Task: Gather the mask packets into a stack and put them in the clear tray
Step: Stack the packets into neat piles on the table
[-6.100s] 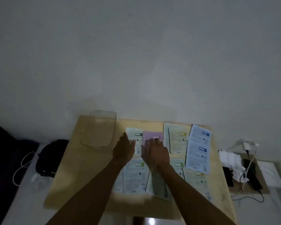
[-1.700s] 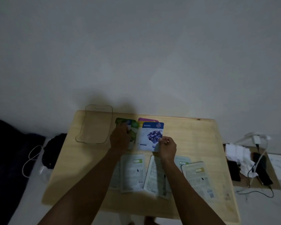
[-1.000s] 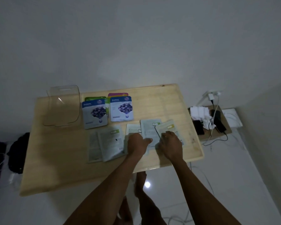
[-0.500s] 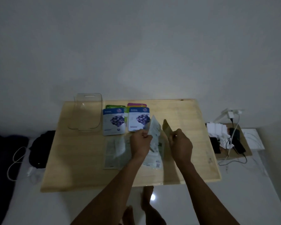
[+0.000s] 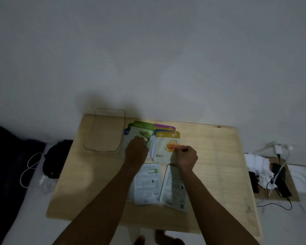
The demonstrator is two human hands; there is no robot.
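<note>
The left hand (image 5: 137, 150) presses flat on a green-topped mask packet (image 5: 141, 134) that caps a fanned pile just beside the clear tray (image 5: 105, 130). The right hand (image 5: 186, 156) pinches the lower right edge of a yellow-topped packet (image 5: 166, 144) printed with an orange flower, laid over a second pile whose blue and purple edges peek out at the far side. The tray – transparent, with rounded corners – sits at the tabletop's (image 5: 215, 156) far left corner with nothing in it. Two pale packets (image 5: 147, 183) lie face down nearer the person, side by side, their printed backs showing small text – one partly under the right forearm.
</note>
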